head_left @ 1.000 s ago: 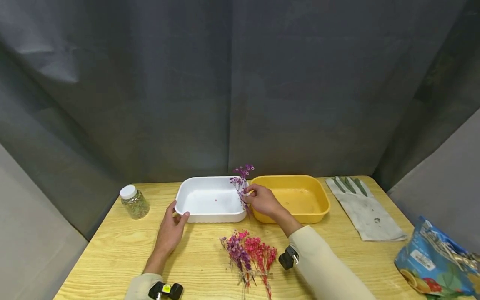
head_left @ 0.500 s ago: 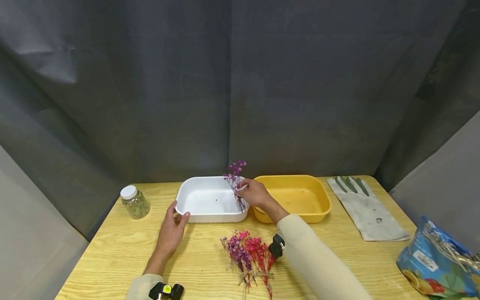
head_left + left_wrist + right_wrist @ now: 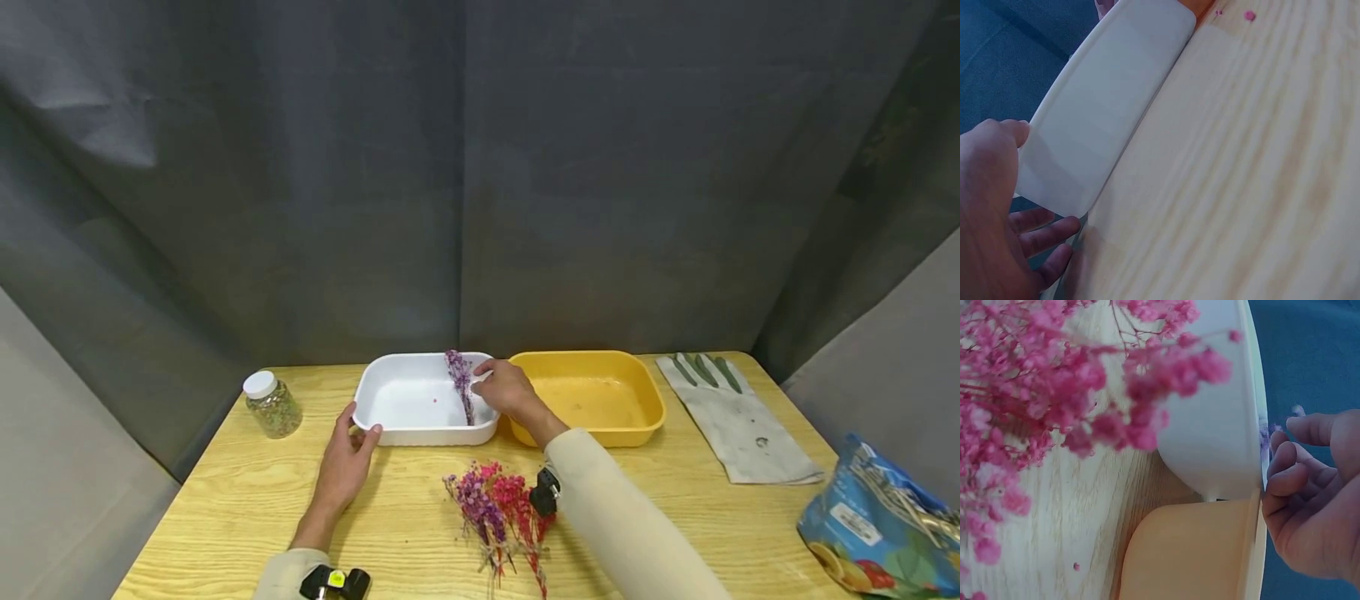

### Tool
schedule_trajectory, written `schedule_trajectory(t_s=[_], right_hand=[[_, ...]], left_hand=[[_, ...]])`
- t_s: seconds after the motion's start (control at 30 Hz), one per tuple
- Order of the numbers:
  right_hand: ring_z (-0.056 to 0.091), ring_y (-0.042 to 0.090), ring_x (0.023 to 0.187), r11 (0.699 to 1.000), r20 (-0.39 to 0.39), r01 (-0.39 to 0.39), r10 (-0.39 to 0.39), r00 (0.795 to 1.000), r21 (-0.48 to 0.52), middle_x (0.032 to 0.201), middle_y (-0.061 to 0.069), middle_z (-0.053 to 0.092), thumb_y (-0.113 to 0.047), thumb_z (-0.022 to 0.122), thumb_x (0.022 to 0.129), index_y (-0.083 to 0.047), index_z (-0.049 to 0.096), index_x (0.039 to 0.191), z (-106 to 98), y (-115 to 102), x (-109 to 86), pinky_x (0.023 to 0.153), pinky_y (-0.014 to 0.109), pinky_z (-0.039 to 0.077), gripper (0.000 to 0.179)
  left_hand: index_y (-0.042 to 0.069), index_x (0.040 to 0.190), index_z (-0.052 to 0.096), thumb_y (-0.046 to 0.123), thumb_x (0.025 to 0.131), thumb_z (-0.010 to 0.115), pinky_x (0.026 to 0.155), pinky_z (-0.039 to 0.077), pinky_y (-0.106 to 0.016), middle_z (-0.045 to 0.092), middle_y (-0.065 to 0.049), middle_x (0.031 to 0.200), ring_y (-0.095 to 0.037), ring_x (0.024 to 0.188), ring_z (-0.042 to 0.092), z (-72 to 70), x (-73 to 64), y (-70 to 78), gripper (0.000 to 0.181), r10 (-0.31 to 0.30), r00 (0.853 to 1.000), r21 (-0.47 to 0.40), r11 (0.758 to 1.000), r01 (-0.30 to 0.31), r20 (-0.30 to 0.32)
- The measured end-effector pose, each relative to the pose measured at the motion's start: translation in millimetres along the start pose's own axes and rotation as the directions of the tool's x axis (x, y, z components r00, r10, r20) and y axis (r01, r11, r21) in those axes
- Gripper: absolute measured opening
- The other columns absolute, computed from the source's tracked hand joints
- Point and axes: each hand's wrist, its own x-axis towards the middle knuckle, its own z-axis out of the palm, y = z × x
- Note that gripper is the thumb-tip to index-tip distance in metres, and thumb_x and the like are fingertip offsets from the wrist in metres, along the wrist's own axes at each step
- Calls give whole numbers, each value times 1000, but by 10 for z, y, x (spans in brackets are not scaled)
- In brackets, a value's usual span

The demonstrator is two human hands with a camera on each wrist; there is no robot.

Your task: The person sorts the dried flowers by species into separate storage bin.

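Observation:
A purple dried-flower sprig [image 3: 461, 385] lies in the right part of the white plastic basin [image 3: 427, 436], leaning toward its back wall. Just right of the sprig, over the basin's right end, is my right hand [image 3: 508, 388]; its thumb and fingertips stand apart in the right wrist view, with purple bits of flower near them. My left hand [image 3: 347, 457] holds the basin's front left corner, thumb on the rim in the left wrist view and fingers around the end. Purple dried flowers [image 3: 480, 504] and pink dried flowers [image 3: 515, 498] lie in front, under my right forearm.
A yellow basin [image 3: 651, 398] stands close beside the white one. At the left is a white-lidded jar [image 3: 274, 410] of dried plant bits. Gloves or a cloth with green strips [image 3: 738, 425] lie right, and a blue printed bag [image 3: 873, 525] sits at the right edge.
My right hand has moved left over the white basin and let go of the purple sprig, which has come down from upright into the basin. The left hand stays on the corner.

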Motion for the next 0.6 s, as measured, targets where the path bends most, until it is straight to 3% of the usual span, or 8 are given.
schedule_trajectory(t_s=[0.37,0.6], right_hand=[[53,19,77,988,-35,153,-152,988,28,91,7,60,-20,66,90,-12,63,114,-79,115,-155,63,26,44,25],[54,17,76,975,-56,216,-214,975,43,89,4,61,-22,66,90,-16,64,111,-136,183,-364,65,27,45,21]], left_hand=[[13,154,20,54,96,49,88,45,-39,47,-15,143,-26,107,60,8,1,11,76,12,1000,3,1000,-12,0],[13,154,21,55,96,49,85,45,-38,48,-15,142,-25,105,60,-3,-6,13,77,9,1000,-2,1000,-9,0]])
